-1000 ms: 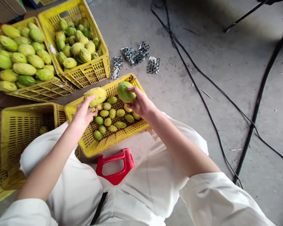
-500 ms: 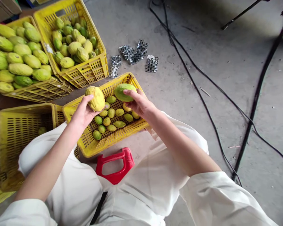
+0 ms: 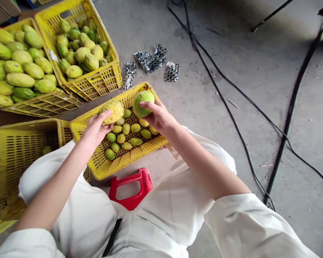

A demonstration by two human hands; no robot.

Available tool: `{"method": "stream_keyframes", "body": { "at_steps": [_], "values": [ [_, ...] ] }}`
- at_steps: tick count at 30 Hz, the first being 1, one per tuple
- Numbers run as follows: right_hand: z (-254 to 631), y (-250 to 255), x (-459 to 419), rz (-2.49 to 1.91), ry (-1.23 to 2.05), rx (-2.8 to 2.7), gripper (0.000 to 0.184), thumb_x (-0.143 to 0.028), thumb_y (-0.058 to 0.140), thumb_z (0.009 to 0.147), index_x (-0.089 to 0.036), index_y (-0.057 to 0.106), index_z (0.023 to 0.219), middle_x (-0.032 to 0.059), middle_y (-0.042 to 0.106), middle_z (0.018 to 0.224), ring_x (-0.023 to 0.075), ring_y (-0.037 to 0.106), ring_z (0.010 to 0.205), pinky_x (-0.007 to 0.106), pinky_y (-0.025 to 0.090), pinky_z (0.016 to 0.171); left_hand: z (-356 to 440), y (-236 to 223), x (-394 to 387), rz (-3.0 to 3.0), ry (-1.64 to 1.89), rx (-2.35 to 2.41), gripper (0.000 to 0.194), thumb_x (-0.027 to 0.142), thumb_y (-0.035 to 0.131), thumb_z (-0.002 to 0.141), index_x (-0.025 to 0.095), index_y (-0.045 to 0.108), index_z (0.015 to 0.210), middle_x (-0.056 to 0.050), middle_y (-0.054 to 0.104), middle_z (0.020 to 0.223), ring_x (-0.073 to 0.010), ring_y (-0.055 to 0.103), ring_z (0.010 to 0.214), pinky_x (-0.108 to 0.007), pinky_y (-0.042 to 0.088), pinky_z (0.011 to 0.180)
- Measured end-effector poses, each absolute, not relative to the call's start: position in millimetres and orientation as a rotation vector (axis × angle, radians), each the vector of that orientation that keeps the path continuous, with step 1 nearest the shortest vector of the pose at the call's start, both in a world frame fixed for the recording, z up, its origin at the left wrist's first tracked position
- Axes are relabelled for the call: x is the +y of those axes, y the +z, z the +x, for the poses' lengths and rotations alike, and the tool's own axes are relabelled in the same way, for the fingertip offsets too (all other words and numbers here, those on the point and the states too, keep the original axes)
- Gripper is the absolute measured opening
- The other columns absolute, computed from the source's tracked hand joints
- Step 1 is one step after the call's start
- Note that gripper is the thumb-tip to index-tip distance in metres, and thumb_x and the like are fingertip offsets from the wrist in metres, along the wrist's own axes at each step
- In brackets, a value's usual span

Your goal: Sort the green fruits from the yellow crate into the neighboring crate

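Between the white-trousered knees [image 3: 70,193], nearest the body, shows a red plastic frame [image 3: 145,183] with a wide opening. Just beyond it lies a shallow yellow slotted plastic crate [image 3: 134,156], with small green and yellow oval fruits [image 3: 135,140] spread loosely over its bottom.

Above that crate the left hand [image 3: 94,130] is closed around a large, bumpy yellow fruit [image 3: 114,111], thumb over the top and fingers curled beneath. The right hand [image 3: 161,120] has a rounder, smooth-looking green fruit [image 3: 143,103], its thumb across the near side; the fingers behind are mostly hidden. Both grips are fairly wide, and the two fruits are apart.

Such big fruit would handle best with the weight resting on the fingers and the thumb only steadying it — a hard pinch could bruise the skin. Held low over the crate, a slip would mean only a short drop, though onto the smaller ones.

Off to the left is another yellow crate [image 3: 24,143] with at least one green fruit [image 3: 47,149] in its shadow. Farther out, two yellow crates [image 3: 107,77] are piled with large green-yellow fruits [image 3: 20,79] — crumpled silver dotted packets [image 3: 158,57] lie beside them, and black cables [image 3: 290,114] cross the grey concrete floor [image 3: 204,93] on the right.
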State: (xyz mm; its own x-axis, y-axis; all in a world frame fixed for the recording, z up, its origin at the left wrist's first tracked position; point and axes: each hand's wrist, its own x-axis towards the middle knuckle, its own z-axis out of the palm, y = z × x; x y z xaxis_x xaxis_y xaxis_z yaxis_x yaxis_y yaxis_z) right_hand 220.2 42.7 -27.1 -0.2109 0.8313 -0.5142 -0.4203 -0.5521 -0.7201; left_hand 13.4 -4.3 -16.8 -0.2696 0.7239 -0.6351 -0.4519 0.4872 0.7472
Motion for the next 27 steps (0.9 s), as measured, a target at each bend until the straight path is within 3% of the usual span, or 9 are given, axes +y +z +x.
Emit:
{"method": "stream_keyframes", "body": {
  "at_steps": [7,12,16,21,27],
  "values": [
    [221.4,-33.1,43.9,-1.241,1.820,-0.662,0.053,-0.046,0.094,0.067,-0.026,0.062,0.103,0.0029,0.071,0.106,0.0253,0.073,0.111,0.030,0.065,0.075,13.8,-20.8,-3.1,0.239,1.230,1.444,0.034,0.022,0.092,0.060,0.020,0.069,0.086,-0.001,0.075,0.086,-0.0135,0.064,0.073,-0.023,0.048,0.060],
    [220.6,-35.6,45.1,-1.254,1.837,-0.652,0.051,-0.058,0.089,0.067,-0.026,0.065,0.099,0.0041,0.071,0.105,0.0249,0.071,0.113,0.028,0.064,0.076,10.2,-19.0,-3.3,0.229,1.236,1.429,0.035,0.029,0.092,0.066,0.023,0.066,0.090,-0.001,0.075,0.089,-0.0168,0.070,0.082,-0.027,0.055,0.070],
    [218.3,-30.0,44.0,-1.191,1.868,-0.586,0.057,-0.053,0.097,0.058,-0.028,0.064,0.099,0.0012,0.073,0.106,0.0218,0.072,0.109,0.030,0.066,0.081,8.5,-15.8,-4.0,0.200,1.211,1.414,0.039,0.031,0.092,0.064,0.024,0.064,0.091,0.000,0.076,0.092,-0.0192,0.071,0.086,-0.031,0.058,0.076],
    [215.4,-22.3,42.6,-1.217,1.857,-0.521,0.072,-0.041,0.106,0.044,-0.027,0.062,0.099,-0.0035,0.071,0.096,0.0137,0.065,0.086,0.021,0.056,0.065,5.5,-22.4,-4.8,0.211,1.185,1.470,0.041,0.035,0.093,0.065,0.025,0.061,0.089,0.000,0.070,0.082,-0.0199,0.067,0.082,-0.030,0.050,0.067],
    [213.6,-19.7,42.3,-1.248,1.854,-0.611,0.059,-0.044,0.102,0.056,-0.026,0.061,0.094,-0.0031,0.068,0.091,0.0164,0.066,0.091,0.024,0.053,0.066,7.4,-20.4,-6.5,0.196,1.155,1.494,0.033,0.035,0.087,0.072,0.024,0.064,0.094,-0.001,0.070,0.087,-0.0194,0.065,0.081,-0.029,0.049,0.065]
  ]
}}
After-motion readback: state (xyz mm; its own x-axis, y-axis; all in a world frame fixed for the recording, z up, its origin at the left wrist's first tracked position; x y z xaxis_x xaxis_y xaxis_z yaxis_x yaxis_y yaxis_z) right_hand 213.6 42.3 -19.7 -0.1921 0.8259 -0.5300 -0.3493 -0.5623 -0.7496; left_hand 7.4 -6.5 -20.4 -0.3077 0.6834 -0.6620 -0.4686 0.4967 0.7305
